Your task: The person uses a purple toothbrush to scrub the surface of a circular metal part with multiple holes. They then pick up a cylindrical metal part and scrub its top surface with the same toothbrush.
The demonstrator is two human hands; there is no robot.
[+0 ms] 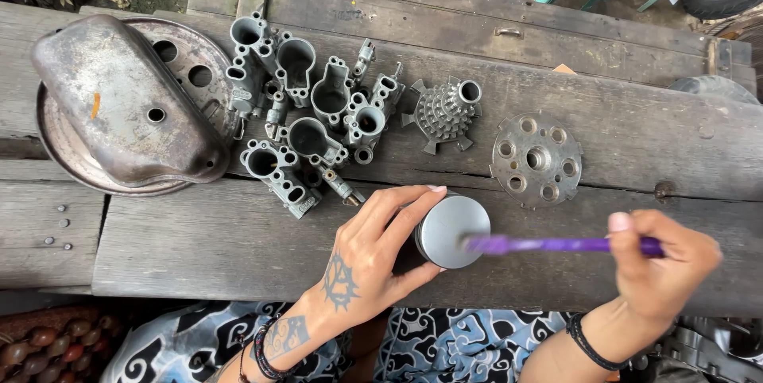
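Head view, left to right: dented metal cover [127, 105] lies on a perforated round plate [187, 61]; beside it a cluster of grey carburetor bodies [306, 125], then a stepped gear part [443, 113] and a holed disc [536, 160]. On the wooden bench [238, 248], left hand [369, 260] grips a grey metal cylinder [453, 230]. Right hand [664, 260] clamps a purple brush handle [556, 245], tip on the cylinder top.

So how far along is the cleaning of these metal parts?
Hard to say what is finished: none of the parts looks clearly cleaner than the rest. In hand: the left hand steadies a grey cylinder while the right hand works a purple brush on its top. The carburettor bodies, gear and disc lie untouched.
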